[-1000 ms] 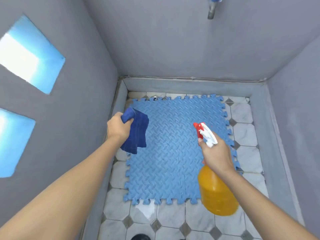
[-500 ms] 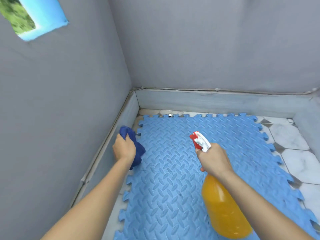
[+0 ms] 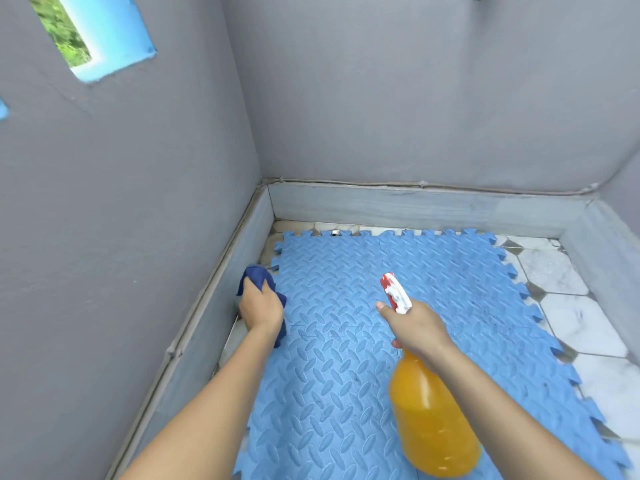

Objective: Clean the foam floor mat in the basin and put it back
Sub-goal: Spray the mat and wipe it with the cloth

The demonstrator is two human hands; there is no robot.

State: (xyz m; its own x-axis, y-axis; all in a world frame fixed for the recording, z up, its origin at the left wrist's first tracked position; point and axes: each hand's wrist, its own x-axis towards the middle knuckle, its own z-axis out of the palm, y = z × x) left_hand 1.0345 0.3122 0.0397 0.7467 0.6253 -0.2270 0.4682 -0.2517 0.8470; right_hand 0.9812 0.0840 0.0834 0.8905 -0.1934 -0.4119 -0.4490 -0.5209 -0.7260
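Note:
A light blue foam floor mat (image 3: 346, 341) with interlocking toothed edges lies flat on the tiled floor of the basin. My left hand (image 3: 260, 308) grips a bunched dark blue cloth (image 3: 255, 276) at the mat's left edge, close to the basin's low left wall. My right hand (image 3: 417, 327) holds an orange spray bottle (image 3: 433, 424) by its neck over the middle of the mat. The bottle's red and white nozzle (image 3: 394, 291) points away from me toward the far side. Dark smudges show on the mat's right half.
A low grey kerb (image 3: 415, 209) rings the basin on the left, far and right sides, with grey walls above. White marble-look tiles (image 3: 571, 317) lie bare to the mat's right. A small drain (image 3: 334, 233) sits at the far edge. A blue-framed wall opening (image 3: 86, 36) is upper left.
The view has come lower and closer to the mat. My left hand with the cloth has dropped to the mat's left edge. The spray bottle stays over the mat's middle.

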